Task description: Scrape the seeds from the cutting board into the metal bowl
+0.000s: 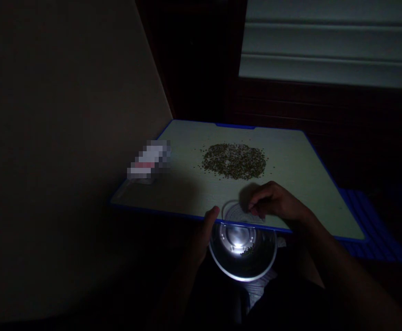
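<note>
Head view: pile of small dark grains (245, 165) lies on the pale, blue-rimmed surface (300, 184), spread in a loose oval. Its long axis runs left to right, roughly along the near edge, with strays around it. From the right hand (273, 200) the pile lies forward and somewhat left, apart from the fingers; from the left hand (202, 236) it lies forward and to the right. Right hand is the nearer.

Pose, right: forearm enters from lower right, wrist bent, hand over the near part of the surface, fingers curled inward and narrow; cannot tell whether anything sits between the tips. A rounded, pale patch with fine markings (237, 214) lies just beside them, nature unclear.

Pose, left: at the near edge, thumb up by the rim, other fingers hidden in the dark; grip cannot be told.

Metal bowl (244, 279) sits below the near edge, between the forearms, a small cluster of grains (248, 250) inside. Blurred packet (149, 161) at the surface's left side
</note>
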A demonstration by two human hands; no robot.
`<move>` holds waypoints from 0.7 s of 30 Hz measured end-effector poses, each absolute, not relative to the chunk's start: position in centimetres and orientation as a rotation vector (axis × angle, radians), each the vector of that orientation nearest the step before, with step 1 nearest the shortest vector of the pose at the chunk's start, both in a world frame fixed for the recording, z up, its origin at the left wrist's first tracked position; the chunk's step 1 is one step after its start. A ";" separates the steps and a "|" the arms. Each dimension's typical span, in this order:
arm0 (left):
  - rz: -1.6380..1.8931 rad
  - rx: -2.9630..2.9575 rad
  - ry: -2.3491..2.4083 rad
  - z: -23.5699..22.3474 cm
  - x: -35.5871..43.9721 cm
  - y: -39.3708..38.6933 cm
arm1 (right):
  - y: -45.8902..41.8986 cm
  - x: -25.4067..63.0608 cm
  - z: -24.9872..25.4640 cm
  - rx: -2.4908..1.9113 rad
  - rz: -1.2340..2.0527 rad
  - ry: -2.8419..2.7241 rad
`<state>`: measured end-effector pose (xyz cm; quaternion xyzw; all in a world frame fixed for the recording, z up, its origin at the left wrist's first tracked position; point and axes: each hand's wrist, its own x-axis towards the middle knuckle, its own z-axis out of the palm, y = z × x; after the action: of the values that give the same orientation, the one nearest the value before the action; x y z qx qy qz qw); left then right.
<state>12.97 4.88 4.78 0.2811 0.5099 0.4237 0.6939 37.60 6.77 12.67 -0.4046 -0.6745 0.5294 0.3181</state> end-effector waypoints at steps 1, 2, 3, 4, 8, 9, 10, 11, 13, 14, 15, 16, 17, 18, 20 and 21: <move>0.974 0.641 1.118 4.9 13.0 4.9 | 6.8 37.5 12.8 -1.057 1.310 -1.790; 1.001 0.660 1.104 5.1 13.1 4.9 | 6.8 37.4 13.0 -1.061 1.213 -1.800; 1.016 0.675 1.097 5.2 13.1 4.9 | 6.8 37.3 13.1 -1.080 1.111 -1.803; 1.019 0.687 1.102 5.4 13.1 4.9 | 6.8 37.2 13.2 -1.109 1.011 -1.793; 0.984 0.744 1.187 5.7 12.8 4.9 | 7.2 36.9 13.0 -1.265 0.680 -1.635; 0.986 0.752 1.200 5.6 12.8 4.9 | 7.3 36.9 12.9 -1.303 0.618 -1.594; 0.987 0.752 1.203 5.6 12.8 4.9 | 7.4 36.9 12.7 -1.338 0.562 -1.562; 0.984 0.748 1.197 5.5 12.8 4.9 | 7.5 36.9 12.5 -1.366 0.513 -1.541; 0.981 0.736 1.171 5.3 12.8 4.9 | 7.7 36.8 12.3 -1.407 0.429 -1.532; 0.979 0.732 1.161 5.3 12.9 4.9 | 7.8 36.8 12.2 -1.420 0.389 -1.540; 0.976 0.731 1.152 5.2 12.9 4.9 | 7.9 36.7 12.1 -1.430 0.351 -1.554; 0.971 0.736 1.141 5.2 12.9 4.9 | 8.1 36.7 12.1 -1.434 0.316 -1.577; 0.970 0.746 1.131 5.2 12.9 4.9 | 8.3 36.6 12.0 -1.430 0.280 -1.608; 0.969 0.758 1.123 5.2 12.8 4.9 | 8.5 36.5 11.9 -1.420 0.243 -1.645; 0.965 0.778 1.123 5.2 12.7 4.9 | 8.9 36.2 11.8 -1.388 0.179 -1.727; 0.960 0.784 1.129 5.2 12.7 4.9 | 9.1 36.0 11.7 -1.367 0.157 -1.772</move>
<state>12.67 4.92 5.18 0.3475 0.5006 0.4256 0.6690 36.03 9.10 11.72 -0.5491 -0.7115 0.0631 0.4340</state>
